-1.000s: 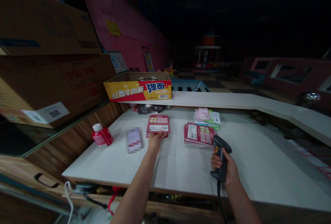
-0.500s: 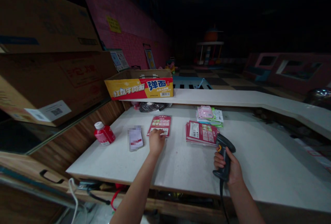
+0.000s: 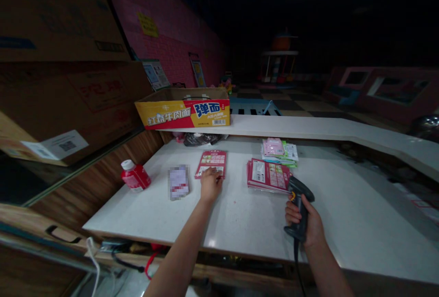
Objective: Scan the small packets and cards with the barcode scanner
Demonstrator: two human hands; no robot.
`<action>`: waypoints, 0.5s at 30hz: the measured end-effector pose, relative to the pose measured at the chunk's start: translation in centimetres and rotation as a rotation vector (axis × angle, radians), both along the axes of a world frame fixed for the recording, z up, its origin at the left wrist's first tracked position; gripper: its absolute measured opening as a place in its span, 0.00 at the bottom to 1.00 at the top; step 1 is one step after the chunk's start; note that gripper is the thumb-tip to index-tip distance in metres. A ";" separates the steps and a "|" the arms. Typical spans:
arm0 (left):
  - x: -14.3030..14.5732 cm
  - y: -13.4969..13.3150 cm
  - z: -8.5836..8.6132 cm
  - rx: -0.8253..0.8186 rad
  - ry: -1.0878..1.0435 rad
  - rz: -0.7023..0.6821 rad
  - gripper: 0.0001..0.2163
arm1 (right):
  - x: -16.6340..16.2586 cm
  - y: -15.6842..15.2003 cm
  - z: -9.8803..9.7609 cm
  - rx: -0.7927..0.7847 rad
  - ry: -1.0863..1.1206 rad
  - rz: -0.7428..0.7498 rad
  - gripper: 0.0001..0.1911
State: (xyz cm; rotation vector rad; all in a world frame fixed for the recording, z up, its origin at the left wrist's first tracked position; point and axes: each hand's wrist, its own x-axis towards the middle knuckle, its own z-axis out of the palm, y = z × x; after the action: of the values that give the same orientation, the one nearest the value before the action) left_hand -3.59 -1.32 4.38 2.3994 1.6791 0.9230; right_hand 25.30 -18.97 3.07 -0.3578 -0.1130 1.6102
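My right hand (image 3: 307,224) is wrapped round the handle of a black barcode scanner (image 3: 300,203), its head tilted toward the left and its cable hanging down over the table edge. My left hand (image 3: 211,185) lies at the near edge of a red flat packet (image 3: 213,157), with its fingers bent onto the printed side. The fingertips partly cover a white label there. Left of the scanner's head lies a stack of similar red packets (image 3: 269,176), the top one showing a white barcode label. Behind that stack sits a pile of pink and green packets (image 3: 279,151).
A phone (image 3: 178,182) with a blurred screen and a red bottle with a white cap (image 3: 135,176) stand left on the white table (image 3: 247,228). An open noodle carton (image 3: 185,114) is on the raised ledge (image 3: 291,125). Large cardboard boxes (image 3: 68,100) are stacked far left.
The view has shifted slightly. My left hand remains at the red packet, its fingers a little further over the label. My right hand still holds the scanner in nearly the same place.
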 end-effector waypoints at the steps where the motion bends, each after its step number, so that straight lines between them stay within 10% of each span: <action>1: 0.1 -0.1 0.1 0.032 -0.013 0.001 0.12 | 0.0 0.0 0.0 0.007 -0.010 0.000 0.11; 15: 11.7 -0.2 4.4 -0.325 -0.063 -0.013 0.21 | -0.8 0.4 0.8 0.009 -0.204 -0.031 0.15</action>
State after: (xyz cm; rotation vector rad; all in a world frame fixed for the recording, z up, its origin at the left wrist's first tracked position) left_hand 8.16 -1.52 8.77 2.1434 1.6425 0.6550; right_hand 24.54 -18.57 3.92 -0.5139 -0.2689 1.5390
